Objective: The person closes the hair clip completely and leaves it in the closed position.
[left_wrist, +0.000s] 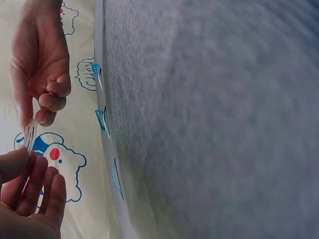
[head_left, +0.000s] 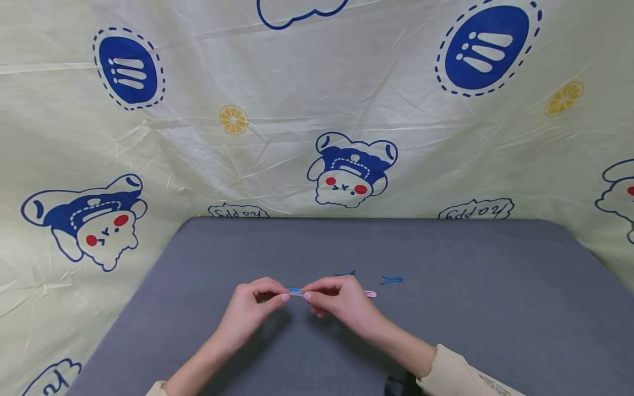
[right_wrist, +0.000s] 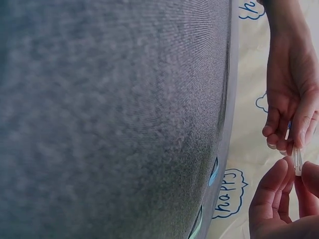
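Between both hands, held above the table, is a small, slim snap hair clip (head_left: pixel 295 291), blue on its upper side. Its pale slotted underside shows in the left wrist view, where the same hair clip (left_wrist: pixel 31 133) spans the two sets of fingertips. My left hand (head_left: pixel 253 306) pinches one end between thumb and forefinger. The other end is pinched by my right hand (head_left: pixel 342 301), its remaining fingers loosely curled below. Beyond the right hand lie a blue hair clip (head_left: pixel 392 280), a dark blue clip (head_left: pixel 345 273) and a pink clip (head_left: pixel 370 294), partly hidden by that hand.
A grey cloth-covered table (head_left: pixel 470 308) stretches under the hands. Behind it hangs a pale printed curtain (head_left: pixel 277 165). Near the front edge, beside the right sleeve, sits a black object (head_left: pixel 396 386), partly cut off.
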Action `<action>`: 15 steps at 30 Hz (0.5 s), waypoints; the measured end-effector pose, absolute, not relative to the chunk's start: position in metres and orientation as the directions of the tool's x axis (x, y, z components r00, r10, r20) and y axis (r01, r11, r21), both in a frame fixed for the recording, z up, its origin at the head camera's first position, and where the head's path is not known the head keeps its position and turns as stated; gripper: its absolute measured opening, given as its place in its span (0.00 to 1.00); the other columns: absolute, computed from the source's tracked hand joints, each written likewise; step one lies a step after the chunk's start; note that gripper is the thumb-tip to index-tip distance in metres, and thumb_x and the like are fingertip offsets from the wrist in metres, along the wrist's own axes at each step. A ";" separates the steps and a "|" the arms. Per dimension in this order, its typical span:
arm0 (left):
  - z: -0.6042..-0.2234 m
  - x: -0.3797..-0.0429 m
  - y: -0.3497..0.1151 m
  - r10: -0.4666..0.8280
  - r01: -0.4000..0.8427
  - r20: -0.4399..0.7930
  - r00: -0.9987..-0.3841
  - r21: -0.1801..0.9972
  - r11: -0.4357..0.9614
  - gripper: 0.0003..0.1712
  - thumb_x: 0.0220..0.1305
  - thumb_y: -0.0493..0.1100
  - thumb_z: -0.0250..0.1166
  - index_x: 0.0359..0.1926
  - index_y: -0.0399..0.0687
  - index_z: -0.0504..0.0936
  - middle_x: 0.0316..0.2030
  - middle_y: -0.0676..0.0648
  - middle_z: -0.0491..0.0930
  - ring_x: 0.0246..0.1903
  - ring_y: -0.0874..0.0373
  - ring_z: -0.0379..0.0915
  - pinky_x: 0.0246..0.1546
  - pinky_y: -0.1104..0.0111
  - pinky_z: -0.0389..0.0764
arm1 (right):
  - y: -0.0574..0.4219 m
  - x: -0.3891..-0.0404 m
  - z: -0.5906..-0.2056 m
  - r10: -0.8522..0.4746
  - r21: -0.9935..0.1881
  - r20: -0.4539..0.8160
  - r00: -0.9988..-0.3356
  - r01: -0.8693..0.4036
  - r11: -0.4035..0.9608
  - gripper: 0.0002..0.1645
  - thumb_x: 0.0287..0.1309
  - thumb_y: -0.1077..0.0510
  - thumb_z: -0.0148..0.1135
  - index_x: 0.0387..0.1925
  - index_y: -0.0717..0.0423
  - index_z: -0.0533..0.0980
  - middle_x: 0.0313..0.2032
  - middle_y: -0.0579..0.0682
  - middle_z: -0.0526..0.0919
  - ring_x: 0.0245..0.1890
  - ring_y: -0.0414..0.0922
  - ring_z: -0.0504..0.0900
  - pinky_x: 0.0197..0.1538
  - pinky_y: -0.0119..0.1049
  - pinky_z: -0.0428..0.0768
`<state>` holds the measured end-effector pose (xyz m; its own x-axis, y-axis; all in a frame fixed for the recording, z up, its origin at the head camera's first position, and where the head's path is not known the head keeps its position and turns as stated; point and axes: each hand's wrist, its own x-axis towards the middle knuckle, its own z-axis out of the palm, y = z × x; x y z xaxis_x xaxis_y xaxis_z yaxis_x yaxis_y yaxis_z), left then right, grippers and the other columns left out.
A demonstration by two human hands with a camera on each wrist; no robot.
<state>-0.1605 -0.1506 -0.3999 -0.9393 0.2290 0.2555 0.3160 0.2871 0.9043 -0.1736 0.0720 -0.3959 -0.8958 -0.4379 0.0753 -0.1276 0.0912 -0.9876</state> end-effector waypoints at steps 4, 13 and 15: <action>-0.400 -0.163 -0.157 0.241 0.321 0.254 -0.937 0.898 0.301 0.02 0.61 0.36 0.70 0.34 0.43 0.88 0.34 0.51 0.84 0.36 0.56 0.79 0.39 0.67 0.79 | 0.067 -0.176 -0.396 -0.443 -0.988 0.084 -0.892 -0.133 0.081 0.12 0.61 0.58 0.68 0.42 0.61 0.85 0.29 0.61 0.84 0.26 0.45 0.80 0.34 0.36 0.81; -0.404 -0.167 -0.167 0.258 0.318 0.236 -0.937 0.880 0.354 0.04 0.61 0.38 0.70 0.36 0.42 0.88 0.34 0.52 0.84 0.35 0.60 0.78 0.37 0.68 0.78 | 0.058 -0.182 -0.402 -0.440 -0.988 0.056 -0.896 -0.114 0.106 0.12 0.61 0.59 0.67 0.42 0.64 0.84 0.28 0.59 0.83 0.26 0.44 0.79 0.33 0.34 0.81; -0.405 -0.169 -0.169 0.265 0.310 0.220 -0.939 0.874 0.375 0.05 0.61 0.39 0.70 0.36 0.42 0.88 0.34 0.53 0.84 0.34 0.60 0.78 0.37 0.68 0.78 | 0.056 -0.183 -0.404 -0.441 -0.986 0.052 -0.896 -0.115 0.118 0.12 0.61 0.59 0.67 0.42 0.64 0.84 0.27 0.57 0.83 0.25 0.44 0.79 0.33 0.35 0.81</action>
